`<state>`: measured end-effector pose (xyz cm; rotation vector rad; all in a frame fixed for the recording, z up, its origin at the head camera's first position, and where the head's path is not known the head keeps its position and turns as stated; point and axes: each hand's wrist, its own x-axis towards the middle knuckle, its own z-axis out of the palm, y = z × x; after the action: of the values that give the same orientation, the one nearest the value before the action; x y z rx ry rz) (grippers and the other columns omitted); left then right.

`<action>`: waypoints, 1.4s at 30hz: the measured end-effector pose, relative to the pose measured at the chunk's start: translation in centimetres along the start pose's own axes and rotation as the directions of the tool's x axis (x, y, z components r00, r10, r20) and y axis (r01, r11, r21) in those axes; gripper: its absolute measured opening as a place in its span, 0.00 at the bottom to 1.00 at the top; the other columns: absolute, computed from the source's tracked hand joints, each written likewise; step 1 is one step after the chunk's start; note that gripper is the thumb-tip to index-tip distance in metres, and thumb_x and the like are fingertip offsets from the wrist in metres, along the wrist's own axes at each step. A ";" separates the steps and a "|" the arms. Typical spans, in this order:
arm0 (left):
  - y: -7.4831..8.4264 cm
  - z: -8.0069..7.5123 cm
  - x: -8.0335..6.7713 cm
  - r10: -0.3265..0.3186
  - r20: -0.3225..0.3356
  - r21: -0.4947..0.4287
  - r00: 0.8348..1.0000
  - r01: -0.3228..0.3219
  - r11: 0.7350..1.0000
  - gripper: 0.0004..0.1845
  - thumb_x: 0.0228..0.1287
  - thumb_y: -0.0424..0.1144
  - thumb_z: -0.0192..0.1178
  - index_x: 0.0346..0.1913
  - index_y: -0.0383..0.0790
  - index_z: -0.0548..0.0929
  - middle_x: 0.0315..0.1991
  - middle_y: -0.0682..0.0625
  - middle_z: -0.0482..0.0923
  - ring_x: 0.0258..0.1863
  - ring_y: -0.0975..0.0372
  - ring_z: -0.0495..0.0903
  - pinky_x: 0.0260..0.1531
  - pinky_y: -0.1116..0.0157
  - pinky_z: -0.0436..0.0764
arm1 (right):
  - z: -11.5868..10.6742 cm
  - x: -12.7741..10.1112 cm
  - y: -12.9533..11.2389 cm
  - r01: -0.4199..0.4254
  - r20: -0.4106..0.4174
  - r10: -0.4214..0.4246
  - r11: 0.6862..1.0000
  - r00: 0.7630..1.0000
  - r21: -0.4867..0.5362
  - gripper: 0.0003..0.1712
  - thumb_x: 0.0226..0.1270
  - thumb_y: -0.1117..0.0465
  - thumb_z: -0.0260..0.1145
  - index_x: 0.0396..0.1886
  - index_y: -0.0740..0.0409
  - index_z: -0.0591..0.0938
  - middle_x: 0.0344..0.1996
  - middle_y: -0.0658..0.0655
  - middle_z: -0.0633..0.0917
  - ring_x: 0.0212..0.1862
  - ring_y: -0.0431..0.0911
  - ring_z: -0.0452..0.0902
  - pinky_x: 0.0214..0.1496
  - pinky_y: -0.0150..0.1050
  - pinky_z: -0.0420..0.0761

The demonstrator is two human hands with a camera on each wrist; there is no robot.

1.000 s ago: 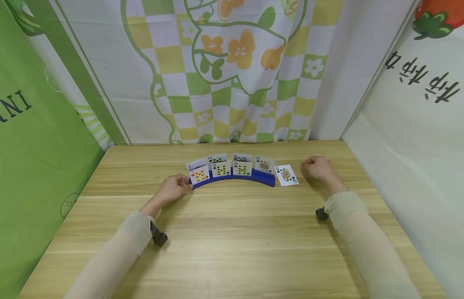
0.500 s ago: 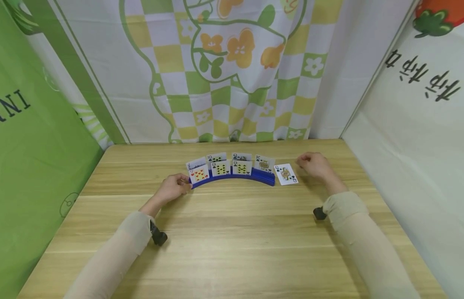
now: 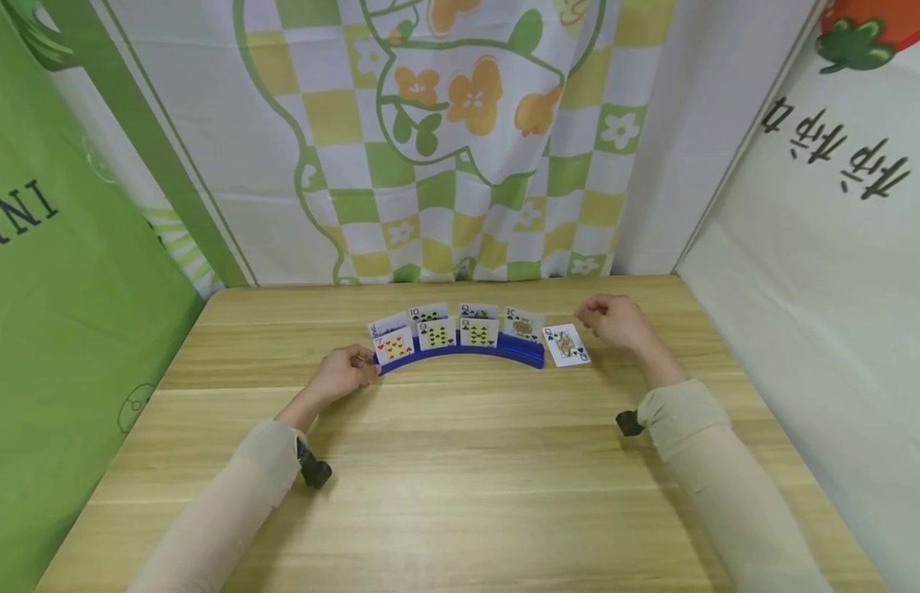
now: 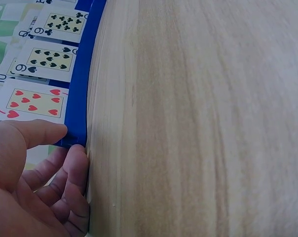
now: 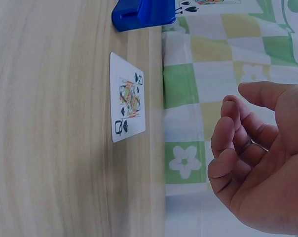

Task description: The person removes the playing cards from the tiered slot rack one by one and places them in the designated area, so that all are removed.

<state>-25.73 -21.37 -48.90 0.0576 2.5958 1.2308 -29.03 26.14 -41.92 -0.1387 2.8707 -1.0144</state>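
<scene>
A curved blue playing card holder [image 3: 520, 350] stands on the table with two rows of cards. Its front row shows a seven of hearts [image 4: 34, 101], a nine of spades [image 4: 49, 60] and a nine of clubs [image 4: 64, 22]. Behind them stand a ten [image 3: 427, 313], a queen [image 3: 478, 311], a king [image 3: 524, 324] and a partly hidden card at the left. My left hand [image 3: 341, 373] pinches the holder's left end between thumb and fingers. A queen of spades [image 3: 567, 345] lies face up right of the holder. Above its right side hovers my right hand [image 3: 618, 321], fingers loosely curled, holding nothing.
The wooden table [image 3: 460, 478] reaches back to a patterned curtain [image 3: 467, 206]. A green panel [image 3: 74, 313] borders the left side, a white one [image 3: 815, 313] the right. Each wrist carries a small black camera [image 3: 628, 422].
My right hand has moved left and slightly away from me, closer to the queen of spades. The left hand keeps its grip on the card holder's end.
</scene>
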 end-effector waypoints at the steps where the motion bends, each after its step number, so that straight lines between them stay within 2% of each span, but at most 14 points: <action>1: 0.0 0.0 0.0 0.001 -0.002 0.003 1.000 -0.001 1.000 0.21 0.66 0.41 0.62 0.57 0.31 0.77 0.44 0.39 0.82 0.35 0.58 0.82 0.35 0.66 0.81 | 0.0 0.0 -0.1 0.002 -0.001 -0.002 1.000 1.000 0.003 0.22 0.77 0.49 0.55 0.54 0.61 0.80 0.43 0.63 0.85 0.40 0.50 0.80 0.38 0.36 0.77; 11: 0.2 -0.1 -0.2 -0.002 -0.003 0.010 1.000 0.002 1.000 0.21 0.66 0.41 0.62 0.56 0.31 0.77 0.44 0.39 0.82 0.35 0.58 0.82 0.34 0.66 0.80 | 0.0 -0.3 -1.1 0.020 -0.009 -0.020 1.000 1.000 -0.004 0.21 0.76 0.49 0.57 0.53 0.60 0.81 0.43 0.63 0.86 0.40 0.52 0.82 0.36 0.36 0.77; 26: 0.3 0.0 -0.3 0.011 -0.015 -0.005 1.000 -0.011 1.000 0.19 0.65 0.39 0.62 0.54 0.30 0.78 0.43 0.39 0.83 0.33 0.59 0.82 0.34 0.67 0.80 | -0.1 -0.8 -2.0 0.072 -0.019 -0.071 0.997 0.997 0.007 0.20 0.76 0.49 0.58 0.52 0.60 0.82 0.41 0.62 0.86 0.37 0.49 0.81 0.37 0.37 0.78; 34: 0.5 0.0 -0.4 0.010 -0.019 0.006 1.000 -0.010 1.000 0.19 0.66 0.39 0.62 0.54 0.31 0.78 0.43 0.39 0.83 0.33 0.58 0.81 0.34 0.66 0.80 | -0.1 -1.2 -2.6 0.077 -0.010 -0.077 0.997 0.997 0.016 0.21 0.76 0.49 0.57 0.54 0.60 0.81 0.42 0.63 0.85 0.42 0.57 0.83 0.40 0.37 0.78; 42: 0.3 0.2 -0.4 -0.002 -0.019 -0.002 1.000 0.002 1.000 0.19 0.66 0.39 0.62 0.55 0.31 0.78 0.43 0.39 0.83 0.34 0.58 0.82 0.35 0.66 0.81 | 0.0 -1.8 -3.2 0.077 0.003 -0.077 0.996 0.997 0.038 0.21 0.76 0.49 0.57 0.55 0.60 0.81 0.42 0.62 0.85 0.42 0.56 0.82 0.41 0.37 0.78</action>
<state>-25.34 -21.11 -48.66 0.0428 2.6105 1.2387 -27.07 23.89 -39.77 -0.2500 2.8605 -1.0789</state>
